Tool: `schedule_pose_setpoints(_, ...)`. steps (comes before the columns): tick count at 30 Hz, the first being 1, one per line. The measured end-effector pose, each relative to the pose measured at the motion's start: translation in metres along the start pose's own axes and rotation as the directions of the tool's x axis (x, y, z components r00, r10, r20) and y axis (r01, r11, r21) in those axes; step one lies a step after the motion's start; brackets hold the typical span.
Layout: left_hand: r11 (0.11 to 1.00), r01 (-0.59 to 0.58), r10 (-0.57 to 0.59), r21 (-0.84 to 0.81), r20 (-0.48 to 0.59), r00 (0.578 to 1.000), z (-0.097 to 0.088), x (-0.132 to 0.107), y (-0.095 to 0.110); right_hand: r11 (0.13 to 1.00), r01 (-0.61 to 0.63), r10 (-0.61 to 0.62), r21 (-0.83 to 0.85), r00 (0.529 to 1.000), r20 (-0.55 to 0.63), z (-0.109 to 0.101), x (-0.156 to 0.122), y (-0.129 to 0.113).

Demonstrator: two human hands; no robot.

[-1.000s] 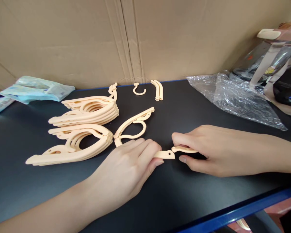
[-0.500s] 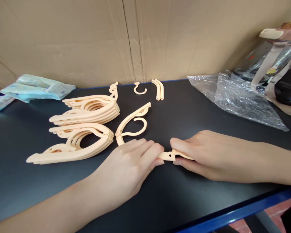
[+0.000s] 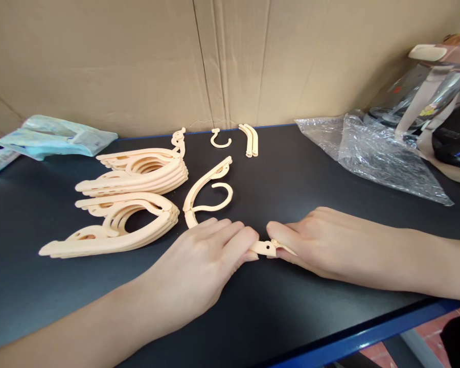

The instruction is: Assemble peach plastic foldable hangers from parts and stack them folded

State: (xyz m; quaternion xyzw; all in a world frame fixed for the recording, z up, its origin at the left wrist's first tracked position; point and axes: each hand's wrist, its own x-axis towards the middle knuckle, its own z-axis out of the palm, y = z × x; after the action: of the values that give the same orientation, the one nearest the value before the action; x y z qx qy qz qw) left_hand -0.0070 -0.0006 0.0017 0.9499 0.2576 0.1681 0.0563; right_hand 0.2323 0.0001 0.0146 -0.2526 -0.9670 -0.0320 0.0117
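On the black tabletop my left hand is closed on one arm of a peach plastic folding hanger, whose curved arm and hook stick out beyond my fingers. My right hand pinches a second peach arm piece, mostly hidden under its fingers. The two pieces meet at a small end with a hole between my fingertips. Both hands rest on the table.
Two stacks of folded peach hangers lie to the left. A loose hook and loose arm pieces sit by the cardboard wall. A clear plastic bag lies right, teal packets far left. The table's blue edge runs near me.
My right hand has slid left and lowered flat, closing the arm piece against the one in my left hand. The hanger's free arm has swung slightly left.
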Motion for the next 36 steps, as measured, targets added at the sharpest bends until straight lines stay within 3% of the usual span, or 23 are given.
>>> schedule_pose_setpoints(8, 1.000, -0.009, 0.009, -0.019, 0.020, 1.000, 0.000, -0.001, -0.001, 0.999, 0.006, -0.005, -0.041, 0.999, 0.046, 0.000, -0.001, -0.004)
schedule_pose_setpoints(16, 0.999, -0.002, 0.004, -0.040, 0.035, 0.999, -0.001, -0.001, -0.001, 0.997, -0.041, 0.039, -0.064, 0.999, -0.032, 0.002, 0.006, -0.009)
schedule_pose_setpoints(24, 0.999, -0.002, 0.003, -0.052, 0.020, 1.000, -0.001, 0.001, -0.001, 0.998, -0.045, 0.045, -0.053, 0.999, 0.008, 0.000, 0.006, -0.011)
schedule_pose_setpoints(36, 0.999, -0.035, 0.035, -0.015, 0.020, 0.999, 0.001, 0.000, -0.002, 0.989, -0.001, -0.004, -0.148, 1.000, -0.028, 0.006, 0.006, -0.008)
